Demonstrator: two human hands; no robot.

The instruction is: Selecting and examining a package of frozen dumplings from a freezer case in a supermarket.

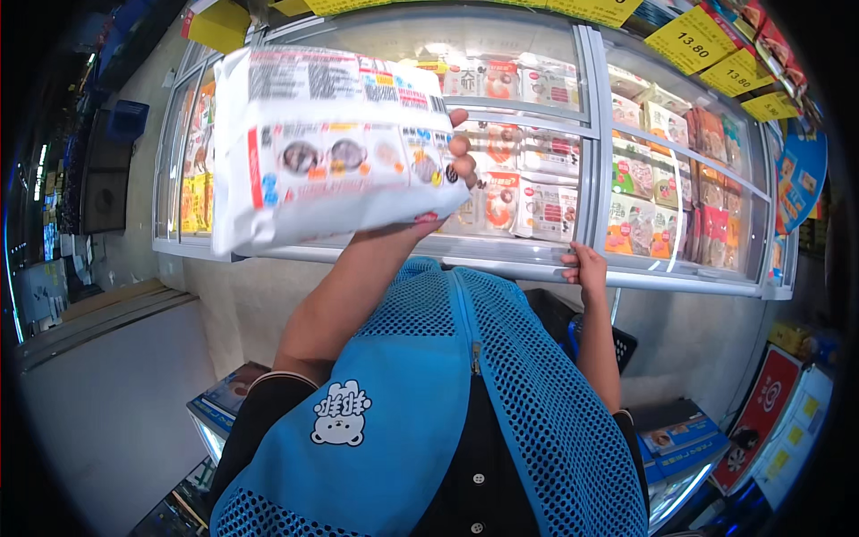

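My left hand (462, 156) grips the right edge of a large white plastic food package (335, 148), its fingers curled over the side and its palm hidden behind. Printed pictures, text and a barcode cover the package face, which is held up over the glass-topped display freezer (376, 253). At the freezer's front rim, my right hand (585, 266) has its fingertips on the metal frame of the sliding glass lid (592, 168). Under the glass lie rows of packaged frozen foods (547, 208), mostly in white bags.
Yellow price tags (691, 40) line the shelf beyond the freezer. More bags (631, 221) fill its right section. A large white-topped cabinet (114, 403) stands at lower left, a blue bin (127, 119) at upper left. Behind my right arm is a dark basket (624, 349).
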